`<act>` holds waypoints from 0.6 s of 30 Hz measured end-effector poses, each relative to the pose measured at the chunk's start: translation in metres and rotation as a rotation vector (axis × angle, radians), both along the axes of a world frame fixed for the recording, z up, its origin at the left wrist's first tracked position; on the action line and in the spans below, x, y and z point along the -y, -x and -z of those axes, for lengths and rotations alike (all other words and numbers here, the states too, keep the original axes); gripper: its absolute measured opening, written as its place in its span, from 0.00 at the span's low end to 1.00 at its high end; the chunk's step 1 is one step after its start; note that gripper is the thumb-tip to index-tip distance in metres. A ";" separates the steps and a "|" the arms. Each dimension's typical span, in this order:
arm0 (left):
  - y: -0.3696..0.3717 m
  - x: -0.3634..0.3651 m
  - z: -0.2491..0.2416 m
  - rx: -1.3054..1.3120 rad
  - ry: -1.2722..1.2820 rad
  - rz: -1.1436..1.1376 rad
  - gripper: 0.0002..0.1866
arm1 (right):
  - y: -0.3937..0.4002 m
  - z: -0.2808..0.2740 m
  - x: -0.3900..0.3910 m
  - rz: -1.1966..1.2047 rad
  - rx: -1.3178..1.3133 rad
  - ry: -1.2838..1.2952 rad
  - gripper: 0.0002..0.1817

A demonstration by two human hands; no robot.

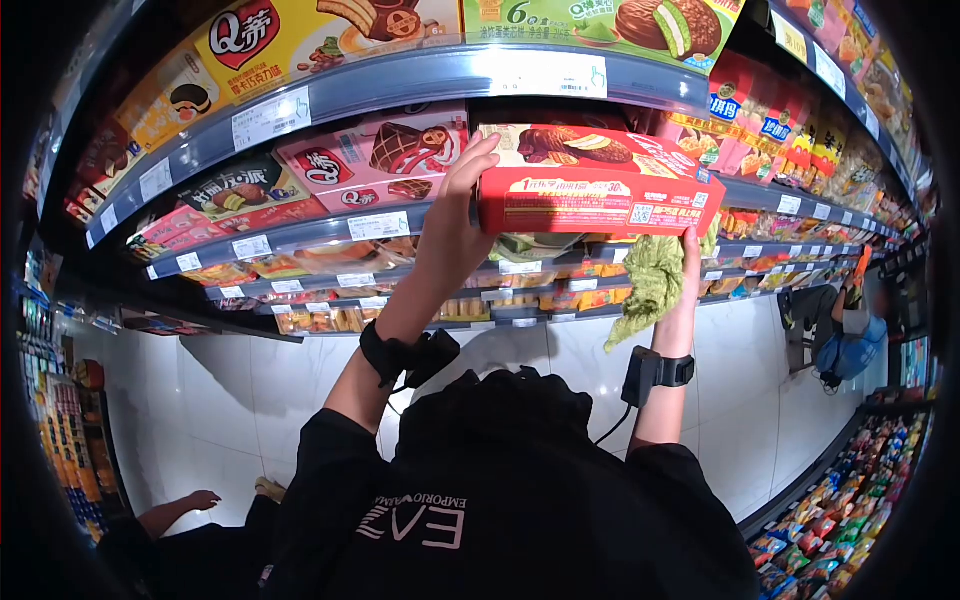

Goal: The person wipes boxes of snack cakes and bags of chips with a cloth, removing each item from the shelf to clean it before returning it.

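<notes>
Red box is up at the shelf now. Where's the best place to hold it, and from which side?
Take the red box by its two short ends, one hand per side. It is long, flat and roughly level, so end holds steady it. The left hand already has the left end; the right hand, which also holds a green cloth, is under the right end.

Red snack box (598, 180): gripped at its ends by left hand (455, 215) and right hand (690, 262) (green cloth (650, 285) in the right), before shelf edge (400, 82).
</notes>
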State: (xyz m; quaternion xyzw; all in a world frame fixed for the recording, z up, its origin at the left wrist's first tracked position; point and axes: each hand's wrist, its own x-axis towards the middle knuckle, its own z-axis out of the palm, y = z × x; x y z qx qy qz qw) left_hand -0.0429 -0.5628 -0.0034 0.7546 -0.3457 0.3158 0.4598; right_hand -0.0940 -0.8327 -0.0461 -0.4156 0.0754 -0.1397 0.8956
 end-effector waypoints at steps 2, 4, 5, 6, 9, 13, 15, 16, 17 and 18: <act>-0.007 0.000 -0.006 0.097 0.037 -0.008 0.31 | -0.006 -0.002 -0.004 0.027 0.003 0.023 0.27; -0.012 -0.002 -0.008 0.090 0.004 -0.039 0.32 | -0.011 -0.002 -0.006 0.097 -0.023 0.005 0.27; -0.014 -0.002 -0.010 0.086 -0.026 -0.071 0.34 | -0.013 -0.001 -0.004 0.071 -0.003 0.000 0.27; -0.014 -0.002 -0.011 0.089 -0.028 -0.071 0.34 | -0.014 -0.002 -0.003 0.071 0.000 -0.002 0.27; -0.015 -0.004 -0.013 -0.056 -0.093 -0.158 0.42 | -0.016 -0.009 -0.007 0.090 0.036 0.126 0.27; -0.021 -0.003 -0.018 -0.060 -0.100 -0.215 0.42 | -0.029 -0.011 -0.004 0.188 0.008 0.396 0.27; -0.025 -0.002 -0.020 -0.025 -0.119 -0.201 0.41 | -0.031 -0.019 -0.013 0.218 0.017 0.436 0.27; -0.026 0.000 -0.021 -0.022 -0.119 -0.202 0.41 | -0.032 -0.021 -0.016 0.230 0.017 0.426 0.27; -0.026 0.002 -0.021 -0.036 -0.126 -0.207 0.39 | -0.033 -0.020 -0.014 0.228 0.019 0.425 0.27; -0.025 0.003 -0.022 -0.053 -0.134 -0.213 0.38 | -0.034 -0.018 -0.011 0.226 -0.004 0.436 0.26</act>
